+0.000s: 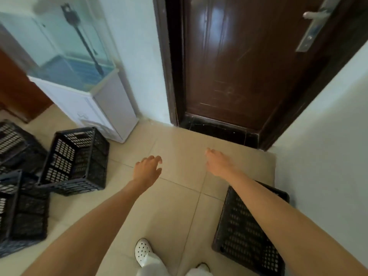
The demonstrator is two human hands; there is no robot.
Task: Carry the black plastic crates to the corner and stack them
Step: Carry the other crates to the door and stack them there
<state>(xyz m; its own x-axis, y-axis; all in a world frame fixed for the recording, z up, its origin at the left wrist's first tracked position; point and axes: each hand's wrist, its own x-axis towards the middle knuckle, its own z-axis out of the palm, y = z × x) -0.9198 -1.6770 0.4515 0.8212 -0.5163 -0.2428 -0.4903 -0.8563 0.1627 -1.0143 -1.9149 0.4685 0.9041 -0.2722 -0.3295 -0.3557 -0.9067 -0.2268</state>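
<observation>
A black plastic crate (245, 232) stands on the floor at the right, against the white wall, partly hidden under my right forearm. Another black crate (75, 160) lies tipped on its side at the left. More black crates (22, 212) sit at the left edge, one (14, 142) further back. My left hand (148, 168) hovers over the tiles with fingers loosely spread, holding nothing. My right hand (218, 161) reaches forward above the floor, also empty, its fingers mostly hidden.
A dark brown door (239, 62) with a metal handle (314, 20) is straight ahead. A glass fish tank (65, 46) on a white cabinet (99, 108) stands at the left. White wall (328, 136) bounds the right. My white shoe (143, 250) is below.
</observation>
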